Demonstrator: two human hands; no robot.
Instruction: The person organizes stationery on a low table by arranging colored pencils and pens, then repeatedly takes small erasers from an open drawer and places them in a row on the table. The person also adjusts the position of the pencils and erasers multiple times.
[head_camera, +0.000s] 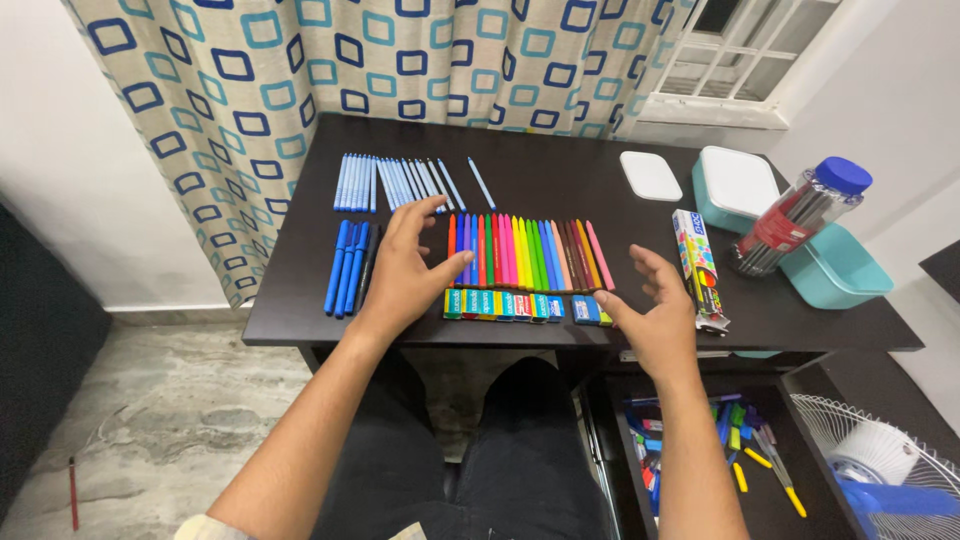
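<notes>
Both hands hovered open and empty: the left hand (405, 265) spread beside the row of coloured pens (525, 253) mid-worktop (560, 180), the right hand (655, 305) by the erasers (503, 305). Those pens looked light, stiff and roll-prone, best pinched mid-barrel

Only one view is given here, so nothing is shared between two. It's taken from a head-worn camera, tilted steeply down and forward over a dark table (560, 180). The table is seen from its near edge, pretty close, with the far edge against a patterned curtain (300, 60) and a window (740, 60) caught at the top right. The wearer's own knees and forearms are framed at the bottom, with the left hand (405, 270) and right hand (655, 310) entering from below. Floor is caught at the left, an open drawer (700, 440) at the lower right.
</notes>
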